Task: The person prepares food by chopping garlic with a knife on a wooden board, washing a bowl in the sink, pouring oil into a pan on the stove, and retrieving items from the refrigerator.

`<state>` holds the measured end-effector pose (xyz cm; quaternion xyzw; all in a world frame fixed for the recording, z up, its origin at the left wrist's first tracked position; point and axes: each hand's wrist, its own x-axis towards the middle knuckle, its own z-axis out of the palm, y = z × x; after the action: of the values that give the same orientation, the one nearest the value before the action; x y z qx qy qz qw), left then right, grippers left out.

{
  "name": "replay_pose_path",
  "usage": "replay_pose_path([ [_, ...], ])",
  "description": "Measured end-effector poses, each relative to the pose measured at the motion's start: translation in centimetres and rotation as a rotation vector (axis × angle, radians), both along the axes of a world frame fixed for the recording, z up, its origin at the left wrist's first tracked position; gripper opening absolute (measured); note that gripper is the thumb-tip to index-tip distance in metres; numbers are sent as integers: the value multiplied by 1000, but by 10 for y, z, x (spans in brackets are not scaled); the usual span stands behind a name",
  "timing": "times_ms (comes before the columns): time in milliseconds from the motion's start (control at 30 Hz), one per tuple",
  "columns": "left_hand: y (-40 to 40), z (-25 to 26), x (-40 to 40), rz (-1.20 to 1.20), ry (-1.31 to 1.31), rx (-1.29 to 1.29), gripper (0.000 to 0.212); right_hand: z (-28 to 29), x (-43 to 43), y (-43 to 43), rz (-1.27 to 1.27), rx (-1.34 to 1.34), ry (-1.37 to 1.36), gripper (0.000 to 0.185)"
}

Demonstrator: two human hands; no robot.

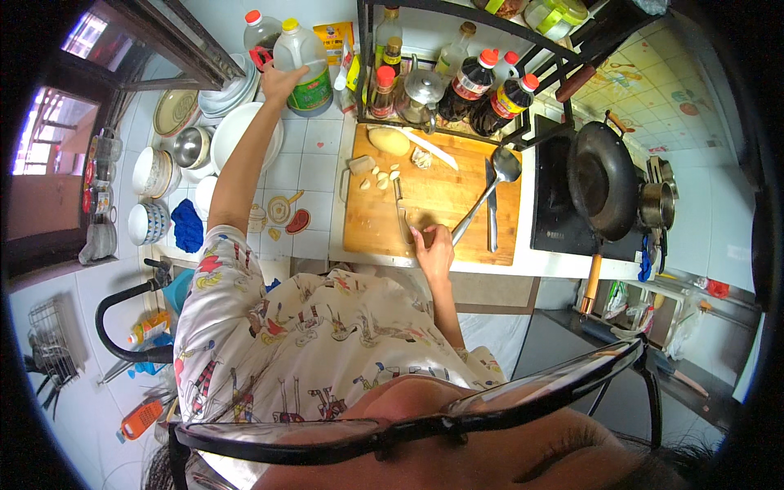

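My left hand point(283, 81) is stretched out to a clear plastic jug point(310, 86) with a yellow cap and green label. Its thumb lies against the jug, and its other fingers are near the red handle point(261, 58) of a second bottle; its grip is unclear. My right hand point(435, 248), fingers bent, is over the front of a wooden cutting board point(373, 226). It is between a metal peeler point(401, 211) and the handle end of a steel ladle point(506, 164); whether it touches either is unclear. Garlic cloves point(383, 182), a garlic bulb point(421, 158) and a peeled potato point(389, 141) lie on the board.
A knife point(492, 208) lies beside the ladle. Behind the board, a black metal rack point(554, 92) holds sauce bottles point(468, 89) and a glass cruet point(421, 95). A wok point(603, 180) rests on the cooktop at right. Bowls point(153, 171) and plates point(269, 138) crowd the left counter.
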<state>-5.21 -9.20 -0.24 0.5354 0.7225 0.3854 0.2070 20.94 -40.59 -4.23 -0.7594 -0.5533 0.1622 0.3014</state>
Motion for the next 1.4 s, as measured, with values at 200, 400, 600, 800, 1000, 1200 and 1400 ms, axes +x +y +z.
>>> replay_pose_path([
  [200, 8, -6, 19, 1, -8, 67, 74, -6, 0, -5, -25, -21, 32, 28],
  [400, 28, -19, 19, 38, -119, 111, 69, -8, 1, -5, -18, -25, 42, 28],
  [600, 20, -25, 9, -233, 34, 179, 67, -9, 4, 0, 5, -49, 57, 28],
  [800, -10, -27, -12, -334, -370, 26, 78, -5, 5, 2, 48, -60, 101, 27],
  [1000, -15, -92, -33, -366, -417, -128, 73, -1, 2, 7, 94, -78, 115, 28],
  [1200, -5, -96, 12, -275, 283, 46, 58, 2, 10, 1, 19, -73, 113, 28],
  [1400, 7, -82, 27, -172, 387, 136, 55, 6, 5, -18, -83, -112, 150, 28],
])
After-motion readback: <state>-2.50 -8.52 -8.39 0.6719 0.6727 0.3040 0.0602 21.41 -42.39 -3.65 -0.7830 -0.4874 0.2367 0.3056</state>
